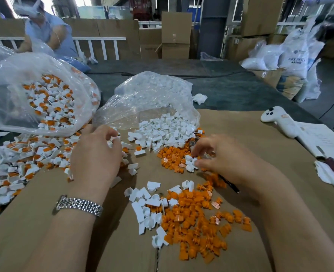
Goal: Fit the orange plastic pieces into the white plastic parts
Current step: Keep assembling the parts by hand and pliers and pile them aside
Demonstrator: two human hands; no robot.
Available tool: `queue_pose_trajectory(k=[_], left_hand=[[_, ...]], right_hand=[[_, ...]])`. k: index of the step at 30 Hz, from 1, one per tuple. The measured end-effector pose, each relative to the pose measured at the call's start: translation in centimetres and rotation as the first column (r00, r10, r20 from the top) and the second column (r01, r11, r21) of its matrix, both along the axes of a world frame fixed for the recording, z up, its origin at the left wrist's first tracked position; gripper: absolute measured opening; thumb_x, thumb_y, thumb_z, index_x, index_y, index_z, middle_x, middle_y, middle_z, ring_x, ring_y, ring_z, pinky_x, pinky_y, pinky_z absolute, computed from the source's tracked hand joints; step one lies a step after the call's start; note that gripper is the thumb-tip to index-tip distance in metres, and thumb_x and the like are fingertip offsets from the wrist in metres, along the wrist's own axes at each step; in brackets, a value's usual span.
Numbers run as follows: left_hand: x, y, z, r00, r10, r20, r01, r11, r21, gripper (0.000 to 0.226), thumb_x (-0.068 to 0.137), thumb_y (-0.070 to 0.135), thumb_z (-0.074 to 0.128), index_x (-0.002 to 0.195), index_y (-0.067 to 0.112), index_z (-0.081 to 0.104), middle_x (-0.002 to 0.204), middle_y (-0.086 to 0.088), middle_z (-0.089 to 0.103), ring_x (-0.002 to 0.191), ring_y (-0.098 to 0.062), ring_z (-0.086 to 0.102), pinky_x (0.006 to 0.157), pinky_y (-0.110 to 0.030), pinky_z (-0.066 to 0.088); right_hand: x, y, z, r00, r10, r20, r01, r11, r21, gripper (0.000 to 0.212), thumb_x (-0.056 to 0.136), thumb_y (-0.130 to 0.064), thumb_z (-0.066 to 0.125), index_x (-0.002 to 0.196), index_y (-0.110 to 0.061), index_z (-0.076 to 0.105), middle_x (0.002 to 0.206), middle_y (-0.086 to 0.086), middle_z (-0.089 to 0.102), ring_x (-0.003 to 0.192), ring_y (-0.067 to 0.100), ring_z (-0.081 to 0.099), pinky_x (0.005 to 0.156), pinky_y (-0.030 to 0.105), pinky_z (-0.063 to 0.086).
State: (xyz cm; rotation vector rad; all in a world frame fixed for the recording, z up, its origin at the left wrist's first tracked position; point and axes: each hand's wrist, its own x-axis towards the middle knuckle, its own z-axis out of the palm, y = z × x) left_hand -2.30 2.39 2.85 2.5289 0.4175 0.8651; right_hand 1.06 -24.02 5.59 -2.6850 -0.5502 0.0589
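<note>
Left hand (95,152): pinches a white part (114,138), held ready for an insert.
Right hand (217,154): fingers curled into the orange pieces (172,157), picking; whether it grips one, I cannot tell.
Near pile (191,218): stock within reach on the surface (250,138).
Left heap (20,160): apparently finished, kept apart.

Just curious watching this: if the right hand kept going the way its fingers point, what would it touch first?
Probably the few white parts at its fingertips, then the orange pieces beyond. The right hand points leftward; depth is hard to judge.
</note>
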Motion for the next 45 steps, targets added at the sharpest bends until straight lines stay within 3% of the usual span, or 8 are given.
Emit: queue_pose_trajectory(k=[2,5,11,16,24,30,39,45], left_hand=[[0.0,-1.0,0.0,0.982,-0.190,-0.011,0.189,0.981,-0.044,0.008,0.096,0.025,0.067,0.103,0.025,0.072,0.101,0.007,0.060,0.074,-0.005,0.054,0.062,-0.020,0.040],[-0.1,-2.8,-0.3,0.890,-0.447,-0.090,0.447,0.894,-0.023,0.008,0.094,0.023,0.071,0.096,0.031,0.072,0.091,0.020,0.059,0.079,0.004,0.055,0.067,-0.011,0.038],[-0.6,-5.0,-0.7,0.653,-0.719,-0.239,0.731,0.681,-0.051,0.020,0.090,0.042,0.067,0.106,0.034,0.076,0.098,0.022,0.060,0.091,0.008,0.056,0.073,-0.008,0.043],[-0.7,-5.9,-0.7,0.521,-0.770,-0.369,0.802,0.589,-0.096,0.022,0.093,0.039,0.072,0.115,0.035,0.076,0.109,0.018,0.060,0.094,-0.001,0.058,0.079,-0.017,0.046],[-0.7,-6.3,-0.6,0.535,-0.764,-0.360,0.756,0.623,-0.199,0.017,0.090,0.041,0.076,0.102,0.029,0.078,0.103,0.016,0.063,0.090,-0.004,0.060,0.079,-0.026,0.050],[-0.9,-4.1,0.2,0.610,-0.749,-0.258,0.632,0.657,-0.412,0.005,0.089,0.029,0.078,0.093,0.030,0.076,0.075,0.009,0.077,0.067,-0.004,0.072,0.058,-0.017,0.055],[-0.9,-3.2,0.8,0.648,-0.736,-0.195,0.538,0.624,-0.567,0.014,0.086,0.018,0.078,0.092,0.028,0.071,0.086,0.004,0.079,0.076,-0.014,0.077,0.066,-0.017,0.058],[-1.2,-3.5,1.2,0.647,-0.762,-0.016,0.478,0.422,-0.770,0.017,0.080,0.020,0.080,0.093,0.031,0.076,0.095,-0.007,0.080,0.085,-0.025,0.079,0.072,-0.022,0.061]], right_hand=[[-0.5,0.3,0.3,0.980,0.143,-0.137,-0.133,0.988,0.081,0.013,0.088,-0.029,0.077,0.099,-0.035,0.072,0.094,-0.016,0.065,0.090,-0.002,0.060,0.076,0.018,0.051],[-0.6,0.7,-0.2,0.957,0.218,-0.189,-0.205,0.975,0.087,0.014,0.088,-0.023,0.077,0.100,-0.030,0.074,0.090,-0.013,0.067,0.085,0.001,0.063,0.075,0.020,0.054],[0.3,0.6,-1.0,0.996,0.042,0.077,-0.033,0.993,-0.112,0.018,0.094,-0.025,0.069,0.112,-0.030,0.069,0.103,-0.011,0.063,0.094,0.008,0.057,0.079,0.026,0.049],[0.3,1.5,-1.5,0.989,0.075,0.129,-0.049,0.979,-0.198,0.026,0.091,-0.044,0.069,0.114,-0.031,0.067,0.110,-0.006,0.059,0.100,0.014,0.054,0.075,0.027,0.038],[0.4,2.2,-1.8,0.985,0.095,0.145,-0.083,0.993,-0.084,0.021,0.092,-0.040,0.068,0.112,-0.032,0.068,0.112,-0.005,0.059,0.101,0.015,0.056,0.075,0.028,0.039],[0.4,3.3,-2.3,0.978,0.133,0.161,-0.135,0.991,0.004,0.013,0.093,-0.040,0.067,0.099,-0.031,0.073,0.101,-0.008,0.063,0.097,0.011,0.055,0.075,0.029,0.041],[-0.1,3.8,-2.5,0.980,0.162,0.112,-0.158,0.987,-0.041,0.015,0.095,-0.025,0.065,0.109,-0.023,0.069,0.106,-0.001,0.058,0.100,0.020,0.058,0.078,0.028,0.041],[0.1,3.0,-1.7,0.994,0.065,0.093,-0.066,0.998,0.005,0.018,0.097,-0.027,0.065,0.113,-0.026,0.072,0.115,-0.002,0.060,0.107,0.014,0.056,0.081,0.022,0.038]])
